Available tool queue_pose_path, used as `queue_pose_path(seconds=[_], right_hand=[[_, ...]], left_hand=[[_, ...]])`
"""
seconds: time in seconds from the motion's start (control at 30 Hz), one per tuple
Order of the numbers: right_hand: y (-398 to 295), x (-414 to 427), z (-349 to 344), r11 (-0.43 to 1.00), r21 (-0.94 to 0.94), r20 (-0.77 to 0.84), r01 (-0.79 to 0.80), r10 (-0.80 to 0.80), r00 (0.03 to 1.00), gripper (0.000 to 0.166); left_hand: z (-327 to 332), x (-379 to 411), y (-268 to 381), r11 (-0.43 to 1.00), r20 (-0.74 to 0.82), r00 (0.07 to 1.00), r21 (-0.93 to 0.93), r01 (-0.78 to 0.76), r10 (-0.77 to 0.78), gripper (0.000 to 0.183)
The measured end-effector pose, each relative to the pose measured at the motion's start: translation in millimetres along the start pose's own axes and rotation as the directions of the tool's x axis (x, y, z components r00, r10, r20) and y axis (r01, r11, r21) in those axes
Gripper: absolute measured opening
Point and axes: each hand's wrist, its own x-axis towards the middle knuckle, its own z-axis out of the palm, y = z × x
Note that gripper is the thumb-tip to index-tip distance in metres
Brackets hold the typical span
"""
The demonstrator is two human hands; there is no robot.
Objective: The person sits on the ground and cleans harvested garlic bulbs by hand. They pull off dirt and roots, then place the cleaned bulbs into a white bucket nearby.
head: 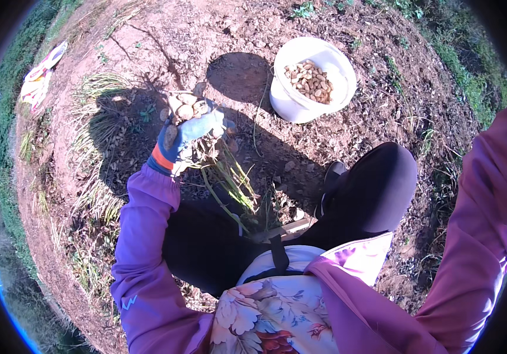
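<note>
My left hand [194, 129], in a blue work glove with an orange band, is raised in front of my left knee. It grips a pulled-up peanut plant [231, 177], whose green stems hang down toward the ground between my legs. Pale, soil-dusted peanut pods [186, 108] cluster at the top of the hand, and some roots show below it. My right hand is out of view; only the purple right sleeve [461, 230] reaches up along the right edge. Ahead of my right knee stands a white plastic bucket [293, 99] partly filled with loose peanuts [311, 82].
Several uprooted peanut plants [98, 132] lie in a row on the left. A white, red and yellow sack [43, 77] rests on the soil [182, 26] farther off. Beneath me is a wooden piece [291, 228]. Green vegetation [470, 66] borders the plot.
</note>
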Motion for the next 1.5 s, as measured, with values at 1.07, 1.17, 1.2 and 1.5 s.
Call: queue_pose_path(seconds=[1.07,1.17,1.2,1.5], right_hand=[[24,-21,-13,0.968,-0.234,0.072,-0.090,0.109,0.991,0.039],[24,-21,-14,0.967,-0.238,0.077,-0.090,0.111,0.991,0.039],[24,-21,-14,0.966,-0.241,0.080,-0.090,0.112,0.991,0.039],[25,-23,-12,0.965,-0.241,0.087,-0.100,0.124,0.988,0.038]], left_hand=[[-12,-3,-3,0.999,-0.097,0.995,0.035,-0.019,0.023,0.034],[-43,-22,-10,0.985,-0.173,0.985,0.174,0.016,0.014,0.034],[-54,-27,-13,0.983,-0.199,0.980,0.180,0.025,0.011,0.035],[-50,-24,-16,0.974,-0.269,0.963,0.215,0.067,-0.007,0.050]])
